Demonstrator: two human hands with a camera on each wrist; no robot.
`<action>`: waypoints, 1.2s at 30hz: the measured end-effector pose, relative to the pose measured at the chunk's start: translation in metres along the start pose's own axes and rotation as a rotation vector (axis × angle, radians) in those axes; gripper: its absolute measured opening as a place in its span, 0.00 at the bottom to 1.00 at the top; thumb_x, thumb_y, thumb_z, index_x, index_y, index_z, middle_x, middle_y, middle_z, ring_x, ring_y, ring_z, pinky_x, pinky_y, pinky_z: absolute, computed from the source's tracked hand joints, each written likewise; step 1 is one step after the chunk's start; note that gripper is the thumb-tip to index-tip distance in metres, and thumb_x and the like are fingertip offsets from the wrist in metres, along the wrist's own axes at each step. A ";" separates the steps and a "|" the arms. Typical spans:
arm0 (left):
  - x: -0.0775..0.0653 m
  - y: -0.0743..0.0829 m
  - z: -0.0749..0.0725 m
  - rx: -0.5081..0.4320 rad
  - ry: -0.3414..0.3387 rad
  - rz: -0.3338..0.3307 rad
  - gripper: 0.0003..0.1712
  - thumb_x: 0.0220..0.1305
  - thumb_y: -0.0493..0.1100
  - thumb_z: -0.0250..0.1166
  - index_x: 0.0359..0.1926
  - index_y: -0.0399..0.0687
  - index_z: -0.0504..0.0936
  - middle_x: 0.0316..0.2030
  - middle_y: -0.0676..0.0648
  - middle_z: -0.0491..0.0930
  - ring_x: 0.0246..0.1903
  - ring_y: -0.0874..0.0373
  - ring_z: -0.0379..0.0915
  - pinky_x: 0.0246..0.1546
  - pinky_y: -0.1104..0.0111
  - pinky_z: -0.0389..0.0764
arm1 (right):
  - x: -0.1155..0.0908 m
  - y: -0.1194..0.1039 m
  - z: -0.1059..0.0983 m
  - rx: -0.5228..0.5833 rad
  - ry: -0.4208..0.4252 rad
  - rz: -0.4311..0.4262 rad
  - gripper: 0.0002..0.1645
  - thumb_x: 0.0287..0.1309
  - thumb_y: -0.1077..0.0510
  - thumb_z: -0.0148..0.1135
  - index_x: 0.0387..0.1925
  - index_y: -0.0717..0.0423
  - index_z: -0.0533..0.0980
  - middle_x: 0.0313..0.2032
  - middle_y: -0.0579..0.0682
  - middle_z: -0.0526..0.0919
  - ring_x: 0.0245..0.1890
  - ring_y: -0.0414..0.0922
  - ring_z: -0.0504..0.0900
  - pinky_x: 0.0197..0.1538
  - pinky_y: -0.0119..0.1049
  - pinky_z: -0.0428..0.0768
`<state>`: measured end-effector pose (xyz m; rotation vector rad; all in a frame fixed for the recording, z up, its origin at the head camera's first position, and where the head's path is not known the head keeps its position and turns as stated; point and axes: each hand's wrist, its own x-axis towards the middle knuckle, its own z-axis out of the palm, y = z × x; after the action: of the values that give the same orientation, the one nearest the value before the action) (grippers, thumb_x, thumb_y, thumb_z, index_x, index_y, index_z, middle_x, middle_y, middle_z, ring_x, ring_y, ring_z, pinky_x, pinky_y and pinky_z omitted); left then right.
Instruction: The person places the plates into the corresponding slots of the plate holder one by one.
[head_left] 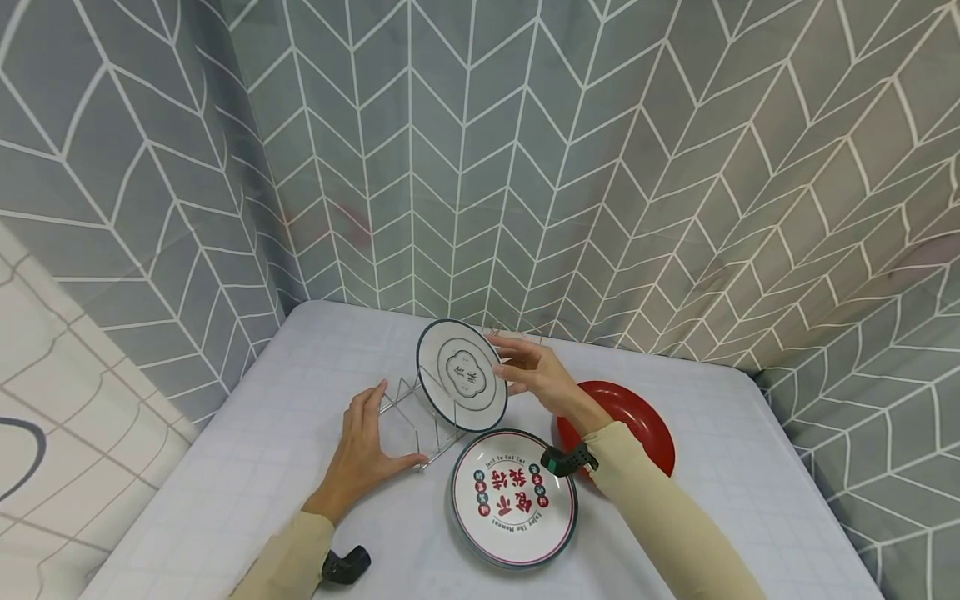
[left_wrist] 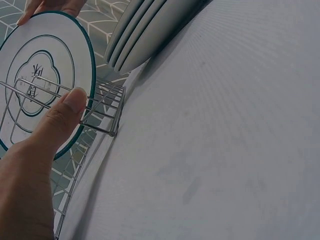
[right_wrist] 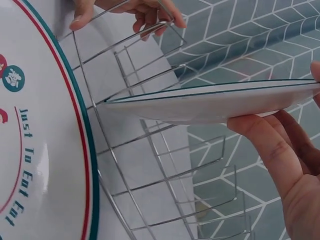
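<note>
- Right hand (head_left: 534, 377) has the white plate (head_left: 465, 373) pinched at its 2-to-3 o'clock edge. In my right wrist view, fingers sit on both faces.
- Plate finish: glossy white, dark teal rim line, thin rings inside, four-lobed emblem dead center with dark characters in it. Emblem face is toward my left hand; the opposite face is plain white and bulges outward.
- Plate pose: tilted on edge, lower part in among the wires of the metal rack (head_left: 442, 451). Can't tell if it bears on the rack base.
- Left hand (head_left: 363, 450) spans the rack end at 8 o'clock, fairly wide, holding it between thumb and fingers. Thumb presses a wire near the corner.
- Rack is thin bare metal wire with upright loops; some wires cross in front of the plate in my left wrist view.
- Plate stack (head_left: 515, 498) sits at 5 o'clock from the held plate. Top one: white, teal rim, red inner line, red characters, "Just To Eat Eat" lettering.
- Red dish (head_left: 633, 408) at 2 o'clock from the stack, partly hidden by my right forearm.
- All of it on a white table (head_left: 720, 475); gray chevron curtain (head_left: 562, 167) at 12 o'clock.
</note>
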<state>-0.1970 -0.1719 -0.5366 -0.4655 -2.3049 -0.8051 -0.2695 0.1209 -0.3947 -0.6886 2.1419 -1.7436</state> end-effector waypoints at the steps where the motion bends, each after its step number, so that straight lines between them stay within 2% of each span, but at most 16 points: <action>1: 0.000 0.000 0.000 -0.002 -0.001 -0.001 0.78 0.30 0.79 0.72 0.74 0.37 0.54 0.60 0.34 0.63 0.58 0.42 0.62 0.56 0.50 0.71 | 0.000 0.001 0.001 0.007 -0.001 -0.002 0.33 0.63 0.61 0.63 0.68 0.58 0.67 0.61 0.65 0.74 0.50 0.43 0.80 0.44 0.43 0.85; 9: -0.001 0.001 0.001 -0.003 0.005 0.002 0.76 0.35 0.84 0.62 0.74 0.38 0.53 0.60 0.33 0.63 0.57 0.42 0.61 0.55 0.51 0.69 | 0.001 0.009 0.006 0.034 -0.018 -0.030 0.34 0.62 0.60 0.64 0.68 0.60 0.66 0.60 0.66 0.74 0.50 0.43 0.81 0.44 0.42 0.85; 14: -0.001 0.001 0.002 -0.005 0.004 0.000 0.76 0.35 0.85 0.60 0.74 0.37 0.53 0.60 0.34 0.63 0.58 0.42 0.61 0.56 0.52 0.69 | 0.004 0.012 0.008 0.040 -0.016 -0.020 0.34 0.62 0.60 0.64 0.68 0.58 0.67 0.61 0.65 0.74 0.50 0.43 0.81 0.43 0.40 0.85; 18: -0.001 0.002 0.003 -0.013 0.002 -0.006 0.76 0.35 0.85 0.61 0.74 0.38 0.53 0.61 0.34 0.62 0.58 0.42 0.61 0.55 0.51 0.69 | 0.007 0.015 0.010 0.032 -0.012 -0.012 0.34 0.62 0.61 0.63 0.69 0.58 0.66 0.61 0.65 0.73 0.51 0.42 0.80 0.42 0.37 0.84; 22: 0.000 0.003 0.002 -0.004 -0.009 -0.010 0.76 0.33 0.83 0.65 0.74 0.38 0.53 0.61 0.34 0.62 0.58 0.42 0.61 0.55 0.50 0.69 | 0.008 0.016 0.012 0.018 -0.008 -0.012 0.34 0.63 0.63 0.62 0.69 0.58 0.65 0.62 0.66 0.72 0.54 0.46 0.78 0.43 0.38 0.83; 26: 0.002 0.005 0.001 -0.002 -0.022 -0.021 0.78 0.28 0.74 0.78 0.74 0.37 0.53 0.62 0.35 0.61 0.59 0.43 0.60 0.56 0.51 0.68 | 0.009 0.017 0.013 0.003 0.003 0.000 0.34 0.63 0.62 0.62 0.69 0.56 0.66 0.64 0.63 0.70 0.59 0.52 0.75 0.45 0.41 0.83; 29: 0.002 0.006 -0.001 -0.004 -0.025 -0.024 0.79 0.24 0.66 0.83 0.74 0.37 0.53 0.62 0.36 0.61 0.58 0.43 0.61 0.56 0.52 0.68 | 0.010 0.017 0.013 -0.005 0.005 0.011 0.34 0.63 0.61 0.62 0.70 0.54 0.66 0.66 0.61 0.69 0.61 0.54 0.73 0.47 0.42 0.82; 31: 0.002 0.006 -0.002 -0.005 -0.028 -0.025 0.79 0.24 0.66 0.83 0.74 0.38 0.53 0.62 0.36 0.61 0.58 0.43 0.61 0.56 0.51 0.68 | 0.010 0.017 0.014 -0.003 0.004 0.017 0.34 0.63 0.60 0.62 0.70 0.53 0.66 0.66 0.60 0.69 0.62 0.55 0.72 0.48 0.43 0.82; 36: 0.000 0.003 -0.001 -0.010 -0.024 -0.025 0.77 0.31 0.76 0.75 0.75 0.39 0.52 0.62 0.35 0.61 0.58 0.43 0.60 0.56 0.51 0.68 | 0.005 0.016 0.012 0.031 -0.037 0.003 0.34 0.66 0.56 0.59 0.72 0.51 0.63 0.68 0.59 0.68 0.67 0.57 0.68 0.56 0.49 0.79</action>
<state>-0.1950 -0.1701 -0.5341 -0.4539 -2.3344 -0.8274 -0.2705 0.1110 -0.4130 -0.7034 2.0864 -1.7450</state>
